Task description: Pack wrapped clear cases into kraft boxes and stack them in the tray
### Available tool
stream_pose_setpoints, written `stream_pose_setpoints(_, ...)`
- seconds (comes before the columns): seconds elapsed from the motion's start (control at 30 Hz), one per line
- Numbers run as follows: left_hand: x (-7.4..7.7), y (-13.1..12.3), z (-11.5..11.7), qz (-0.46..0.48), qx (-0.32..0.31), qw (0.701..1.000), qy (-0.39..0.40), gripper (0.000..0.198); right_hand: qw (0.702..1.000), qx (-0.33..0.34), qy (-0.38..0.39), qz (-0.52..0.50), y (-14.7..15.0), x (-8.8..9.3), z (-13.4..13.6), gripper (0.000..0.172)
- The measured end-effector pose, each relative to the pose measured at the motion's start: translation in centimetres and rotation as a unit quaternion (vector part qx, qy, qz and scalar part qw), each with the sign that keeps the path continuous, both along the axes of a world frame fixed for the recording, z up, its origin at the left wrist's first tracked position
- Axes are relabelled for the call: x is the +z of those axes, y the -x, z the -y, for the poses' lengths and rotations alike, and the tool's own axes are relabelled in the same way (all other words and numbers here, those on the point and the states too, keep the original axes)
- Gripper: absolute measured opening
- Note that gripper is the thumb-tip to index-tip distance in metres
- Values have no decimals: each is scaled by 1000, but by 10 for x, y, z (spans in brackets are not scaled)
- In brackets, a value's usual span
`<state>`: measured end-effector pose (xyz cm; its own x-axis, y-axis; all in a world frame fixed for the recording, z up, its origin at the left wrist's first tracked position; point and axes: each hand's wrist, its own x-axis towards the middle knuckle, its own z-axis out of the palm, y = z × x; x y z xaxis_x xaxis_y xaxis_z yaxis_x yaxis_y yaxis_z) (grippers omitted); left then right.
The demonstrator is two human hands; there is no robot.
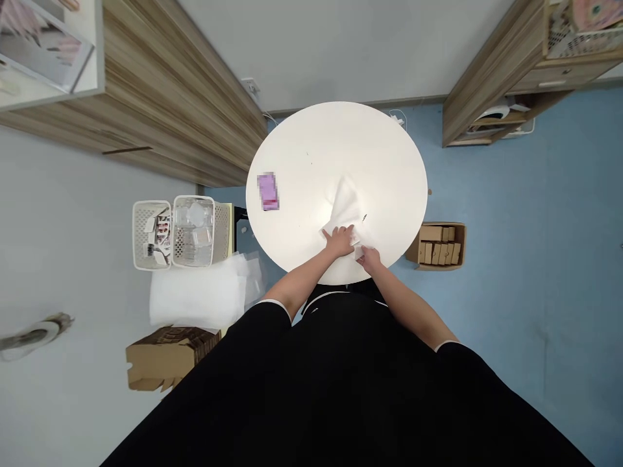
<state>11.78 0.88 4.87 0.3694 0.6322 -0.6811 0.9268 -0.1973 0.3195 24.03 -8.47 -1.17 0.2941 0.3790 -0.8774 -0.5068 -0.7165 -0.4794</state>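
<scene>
A soft white sheet (346, 194), thin like packing foam, lies partly folded on the round white table (302, 143) near its front edge. My left hand (339, 241) presses down on the near part of the sheet with thumb and fingers spread. Just to its right, my right hand (370, 261) is closed, pinching a small white flap at the sheet's near right corner. Whether that flap belongs to the sheet or is a separate piece, I cannot tell. Anything under the left palm is hidden.
A purple pixelated item (268, 191) lies on the table's left side. Left of the table are white baskets (193, 231), a stack of white sheets (197, 292) and a cardboard box (160, 363). An open carton (440, 246) with several small boxes stands at right. Wooden cabinets flank the far wall.
</scene>
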Motion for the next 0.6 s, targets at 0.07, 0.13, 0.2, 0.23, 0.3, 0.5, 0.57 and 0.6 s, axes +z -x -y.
stream_pose_setpoints(0.07,-5,5,7,-9,4,1000,9,92,999,-6,18,-29,4,3,-1,7)
stream_pose_setpoints(0.13,-11,6,16,2,3,1000,7,88,998,-11,40,-55,6,7,-1,7)
stream_pose_setpoints(0.2,-15,5,26,19,-11,1000,-12,84,996,1,68,-65,5,12,3,8)
stream_pose_setpoints(0.23,-16,5,30,24,-19,999,-24,81,995,18,83,-59,3,15,5,10)
stream_pose_setpoints(0.3,-18,6,36,28,-26,998,-46,78,991,79,107,-8,-4,22,12,19)
stream_pose_setpoints(0.5,-19,14,38,34,-37,997,-67,76,847,416,-80,322,-22,37,24,44)
stream_pose_setpoints(0.57,-18,15,34,43,-51,996,-57,71,766,523,-183,326,-22,36,19,48)
stream_pose_setpoints(0.6,-18,16,31,46,-57,996,-50,68,736,559,-209,318,-22,34,15,49)
